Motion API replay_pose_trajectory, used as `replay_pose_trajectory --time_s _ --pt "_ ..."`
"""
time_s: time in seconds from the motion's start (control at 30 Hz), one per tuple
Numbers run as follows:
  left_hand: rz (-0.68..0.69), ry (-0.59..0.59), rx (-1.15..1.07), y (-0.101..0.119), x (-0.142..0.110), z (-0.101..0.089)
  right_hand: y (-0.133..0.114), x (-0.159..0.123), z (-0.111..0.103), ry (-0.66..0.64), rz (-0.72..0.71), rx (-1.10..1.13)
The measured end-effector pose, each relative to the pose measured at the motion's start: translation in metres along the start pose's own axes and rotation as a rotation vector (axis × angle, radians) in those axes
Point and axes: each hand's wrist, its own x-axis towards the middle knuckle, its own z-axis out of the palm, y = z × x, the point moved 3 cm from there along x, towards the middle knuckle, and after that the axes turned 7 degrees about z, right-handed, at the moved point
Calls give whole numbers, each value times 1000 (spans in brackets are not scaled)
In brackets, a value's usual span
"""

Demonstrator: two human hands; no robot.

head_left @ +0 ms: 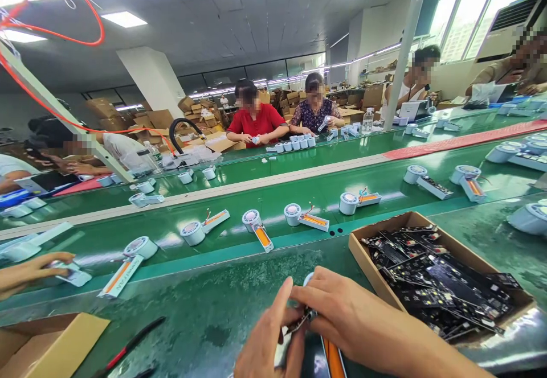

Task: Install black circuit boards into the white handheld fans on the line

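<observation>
My left hand (273,335) and my right hand (342,309) meet at the bottom centre, fingers closed and thumbs close together. Pinched between them is a thin, dark circuit board (301,322), mostly covered by the fingers. Beneath my right hand lies a light-blue unit with an orange strip (333,360) in its long arm; a bit of its round head shows above the fingers. To the right, beside my right forearm, a cardboard tray (380,278) holds a heap of black circuit boards (440,281).
A green conveyor (239,193) crosses ahead, carrying several light-blue units with round heads (293,214). Red-handled pliers (123,352) and an open cardboard box (72,344) lie at left. A co-worker's hand (38,272) touches a unit there. Several people sit across the belt.
</observation>
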Motion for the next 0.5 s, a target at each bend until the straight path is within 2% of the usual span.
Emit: replay_pose_trajectory --time_s 0.07,0.17,0.23,0.33,0.5 --pt "-117 -45 -158 -6 6 10 4 6 -1 47 31 28" --pt "-377 -196 -428 -21 9 32 19 6 0 175 172 160" --pt "-462 -283 -524 -28 6 46 28 2 1 208 261 229" --pt "-383 -347 -522 -33 1 58 34 -5 1 237 311 326" --pt "-239 -390 -365 -35 -3 58 37 -17 -1 257 454 452"
